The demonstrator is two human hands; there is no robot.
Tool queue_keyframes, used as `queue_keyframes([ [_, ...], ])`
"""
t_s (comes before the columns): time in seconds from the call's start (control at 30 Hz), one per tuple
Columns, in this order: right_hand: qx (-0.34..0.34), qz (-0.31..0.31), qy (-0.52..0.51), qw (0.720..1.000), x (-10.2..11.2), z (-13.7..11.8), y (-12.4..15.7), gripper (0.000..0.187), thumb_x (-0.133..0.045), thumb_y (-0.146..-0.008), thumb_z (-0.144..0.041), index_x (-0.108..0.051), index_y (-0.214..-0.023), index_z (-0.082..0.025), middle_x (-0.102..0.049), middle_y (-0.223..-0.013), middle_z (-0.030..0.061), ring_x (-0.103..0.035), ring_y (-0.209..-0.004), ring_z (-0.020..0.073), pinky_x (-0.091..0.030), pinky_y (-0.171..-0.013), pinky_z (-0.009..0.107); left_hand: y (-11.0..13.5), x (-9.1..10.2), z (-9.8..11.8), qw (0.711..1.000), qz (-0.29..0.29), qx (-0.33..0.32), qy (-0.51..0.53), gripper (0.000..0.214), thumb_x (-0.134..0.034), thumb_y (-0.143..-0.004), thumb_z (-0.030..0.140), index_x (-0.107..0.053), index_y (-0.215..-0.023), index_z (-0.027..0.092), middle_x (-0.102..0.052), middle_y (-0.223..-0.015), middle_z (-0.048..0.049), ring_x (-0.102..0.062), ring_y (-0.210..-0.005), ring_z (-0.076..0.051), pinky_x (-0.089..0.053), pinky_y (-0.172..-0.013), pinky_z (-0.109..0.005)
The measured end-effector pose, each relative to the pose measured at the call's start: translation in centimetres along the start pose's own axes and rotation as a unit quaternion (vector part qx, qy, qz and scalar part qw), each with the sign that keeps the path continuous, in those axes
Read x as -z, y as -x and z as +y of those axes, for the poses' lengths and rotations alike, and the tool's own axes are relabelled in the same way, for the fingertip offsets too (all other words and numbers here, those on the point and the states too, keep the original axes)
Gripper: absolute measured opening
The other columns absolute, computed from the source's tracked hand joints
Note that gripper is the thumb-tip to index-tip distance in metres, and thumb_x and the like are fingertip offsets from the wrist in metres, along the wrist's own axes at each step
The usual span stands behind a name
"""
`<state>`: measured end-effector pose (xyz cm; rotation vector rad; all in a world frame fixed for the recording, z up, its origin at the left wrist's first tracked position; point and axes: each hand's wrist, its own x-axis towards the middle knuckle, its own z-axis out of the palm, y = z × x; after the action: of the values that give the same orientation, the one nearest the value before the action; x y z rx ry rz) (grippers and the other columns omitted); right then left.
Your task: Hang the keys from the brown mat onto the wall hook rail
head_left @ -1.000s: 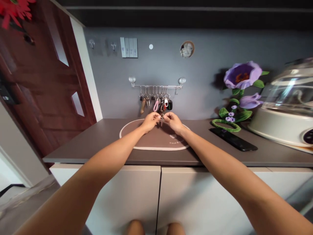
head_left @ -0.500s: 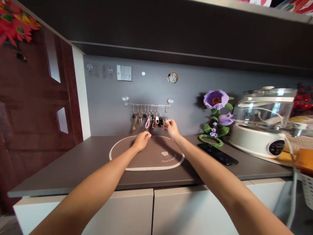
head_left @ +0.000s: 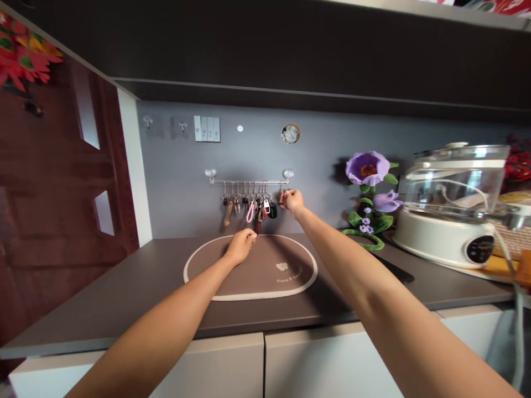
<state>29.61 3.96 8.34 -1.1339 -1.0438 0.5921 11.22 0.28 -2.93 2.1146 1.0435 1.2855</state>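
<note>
My right hand (head_left: 295,202) is closed, pinching a key ring with keys (head_left: 284,200) at the right end of the key rack (head_left: 249,182). Part of those keys is hidden behind my fingers. On the rack's other hooks hang several bunches of keys, among them a brown tag (head_left: 228,213), a pink strap (head_left: 250,212) and a black fob (head_left: 272,210). My left hand (head_left: 240,246) is curled closed just over the brown mat (head_left: 265,279), below the hanging keys. What it holds, if anything, is hidden.
To the right stand a purple fabric flower (head_left: 367,168), a black phone (head_left: 400,270) lying flat, and a clear-walled appliance (head_left: 442,237) with a white base. A dark shelf (head_left: 265,55) hangs overhead. A dark red door (head_left: 62,210) is at the left.
My right hand has moved up with the keys, bringing them to the right end of the rack. My left hand stays over the mat. The view has shifted slightly.
</note>
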Motion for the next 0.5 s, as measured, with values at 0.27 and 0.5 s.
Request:
queue_keyframes([
  [0.27,-0.007,-0.038,-0.006,0.999,0.4,1.1,-0.6,0.023,-0.041,-0.08,-0.018,-0.042,-0.057,-0.017,-0.049,-0.048,-0.0017,-0.045,-0.041,0.0062,-0.041,-0.042,0.02,0.0,0.0,-0.1,1.0,-0.002,0.007,0.003,0.017,-0.041,-0.077,0.028,-0.049,-0.067,0.016,-0.054,-0.06,0.001,-0.049,-0.051,-0.01,-0.038,-0.055,-0.023],
  [0.5,0.005,-0.023,0.05,0.998,1.2,1.9,0.2,0.012,-0.044,-0.07,-0.012,-0.047,-0.06,-0.017,-0.054,-0.056,-0.0008,-0.047,-0.047,0.0079,-0.041,-0.049,0.021,0.1,0.2,-0.2,1.0,-0.018,0.005,-0.007,0.019,-0.042,-0.077,0.029,-0.054,-0.072,0.015,-0.054,-0.062,0.0003,-0.049,-0.054,-0.01,-0.039,-0.056,-0.023],
])
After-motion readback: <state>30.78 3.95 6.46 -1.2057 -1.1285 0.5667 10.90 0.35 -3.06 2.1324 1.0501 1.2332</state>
